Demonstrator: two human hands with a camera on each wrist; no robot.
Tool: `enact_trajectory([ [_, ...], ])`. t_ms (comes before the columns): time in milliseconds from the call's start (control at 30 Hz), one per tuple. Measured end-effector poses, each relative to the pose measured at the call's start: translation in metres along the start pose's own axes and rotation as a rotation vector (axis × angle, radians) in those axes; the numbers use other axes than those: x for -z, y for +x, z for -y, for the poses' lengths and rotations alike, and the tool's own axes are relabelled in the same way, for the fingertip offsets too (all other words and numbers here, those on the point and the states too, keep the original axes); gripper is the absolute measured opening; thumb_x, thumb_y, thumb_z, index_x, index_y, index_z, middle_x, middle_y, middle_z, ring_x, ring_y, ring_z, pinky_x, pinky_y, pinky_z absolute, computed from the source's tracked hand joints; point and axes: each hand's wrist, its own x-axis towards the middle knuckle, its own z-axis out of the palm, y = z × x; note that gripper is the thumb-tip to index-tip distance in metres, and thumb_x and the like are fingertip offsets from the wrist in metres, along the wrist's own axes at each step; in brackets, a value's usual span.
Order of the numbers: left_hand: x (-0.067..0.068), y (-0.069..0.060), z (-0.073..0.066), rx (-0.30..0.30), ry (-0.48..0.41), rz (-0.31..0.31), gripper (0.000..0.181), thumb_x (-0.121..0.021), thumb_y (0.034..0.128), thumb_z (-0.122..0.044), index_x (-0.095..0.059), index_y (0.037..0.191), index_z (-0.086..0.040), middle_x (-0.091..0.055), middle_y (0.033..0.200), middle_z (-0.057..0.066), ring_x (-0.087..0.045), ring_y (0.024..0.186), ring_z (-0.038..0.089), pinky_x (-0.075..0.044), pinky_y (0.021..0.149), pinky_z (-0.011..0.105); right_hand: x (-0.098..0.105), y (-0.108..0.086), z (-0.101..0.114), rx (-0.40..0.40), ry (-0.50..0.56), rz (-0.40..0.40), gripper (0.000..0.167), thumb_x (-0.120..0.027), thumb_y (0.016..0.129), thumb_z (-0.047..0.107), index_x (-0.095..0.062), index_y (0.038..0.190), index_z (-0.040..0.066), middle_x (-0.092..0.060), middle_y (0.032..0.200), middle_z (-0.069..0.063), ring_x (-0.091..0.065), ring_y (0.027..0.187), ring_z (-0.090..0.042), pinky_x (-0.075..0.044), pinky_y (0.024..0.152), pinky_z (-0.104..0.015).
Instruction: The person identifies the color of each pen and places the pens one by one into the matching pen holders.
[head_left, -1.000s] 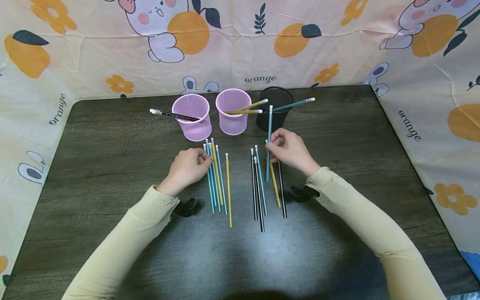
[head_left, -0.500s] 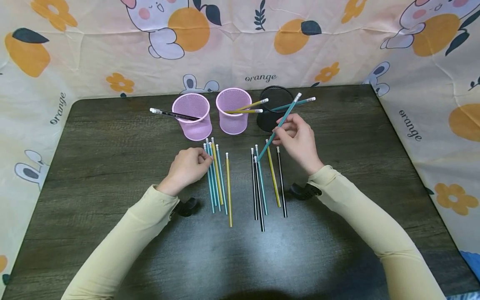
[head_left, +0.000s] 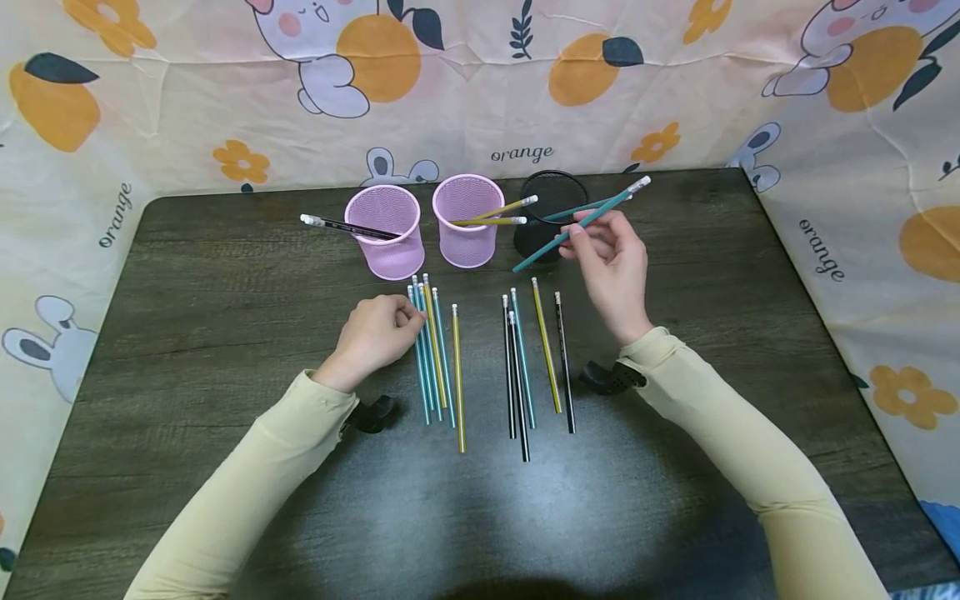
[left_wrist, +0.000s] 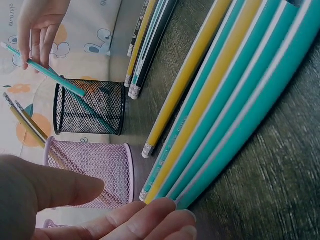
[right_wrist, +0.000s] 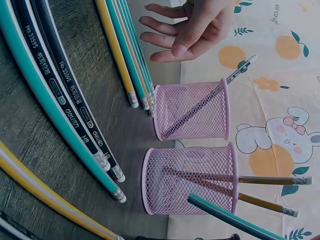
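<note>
My right hand [head_left: 617, 267] pinches a teal pencil [head_left: 555, 243] between thumb and fingers. The pencil slants over the black mesh cup [left_wrist: 90, 111], its white eraser end up to the right and its lower end near the cup's rim. Inside that cup leans another teal pencil [left_wrist: 95, 116]. My left hand [head_left: 378, 332] hovers beside a group of teal and yellow pencils [head_left: 431, 358]; thumb and fingers are apart with nothing between them, as the right wrist view also shows. A second group of black, teal and yellow pencils [head_left: 522, 383] lies on the table to the right.
Two pink mesh cups stand left of the black one. The left pink cup [right_wrist: 192, 112] holds a black pencil [right_wrist: 200, 104], the middle pink cup [right_wrist: 190, 182] two yellow pencils [right_wrist: 272, 180]. A patterned cloth [head_left: 465, 108] hangs behind the dark table [head_left: 247, 275].
My right hand has lifted the teal pencil from beside the right group, moved back toward the black cup and tilted the pencil rightward. My left hand has stayed in place.
</note>
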Motion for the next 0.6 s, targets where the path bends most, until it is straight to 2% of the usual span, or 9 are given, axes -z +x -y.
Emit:
enact_trajectory([
  [200, 0.0, 0.0, 0.0, -0.005, -0.004, 0.002, 0.025, -0.055, 0.0931, -0.028, -0.07, 0.093, -0.007, -0.068, 0.076, 0.003, -0.056, 0.063, 0.016, -0.039, 0.054, 0.028, 0.005, 0.007, 0.005, 0.041, 0.083, -0.042, 0.021, -0.064, 0.089, 0.0, -0.06, 0.105, -0.012, -0.071, 0.091, -0.011, -0.07, 0.076, -0.014, -0.056, 0.072, -0.026],
  [433, 0.0, 0.0, 0.002, -0.011, -0.01, 0.001, 0.025, -0.055, 0.0932, -0.026, -0.07, 0.093, -0.006, -0.068, 0.075, 0.004, -0.057, 0.063, 0.016, -0.04, 0.054, 0.028, 0.011, 0.019, 0.014, 0.126, 0.081, -0.111, 0.022, -0.065, 0.088, 0.003, -0.061, 0.105, -0.011, -0.072, 0.091, -0.009, -0.071, 0.076, -0.019, -0.056, 0.072, -0.027],
  [600, 0.0, 0.0, 0.001, -0.014, -0.015, 0.003, 0.025, -0.055, 0.0931, -0.026, -0.07, 0.093, -0.006, -0.068, 0.075, 0.003, -0.056, 0.062, 0.016, -0.04, 0.054, 0.028, 0.013, 0.024, 0.015, 0.141, 0.072, -0.144, 0.021, -0.066, 0.088, 0.004, -0.063, 0.104, -0.008, -0.071, 0.091, -0.01, -0.071, 0.076, -0.019, -0.056, 0.072, -0.027],
])
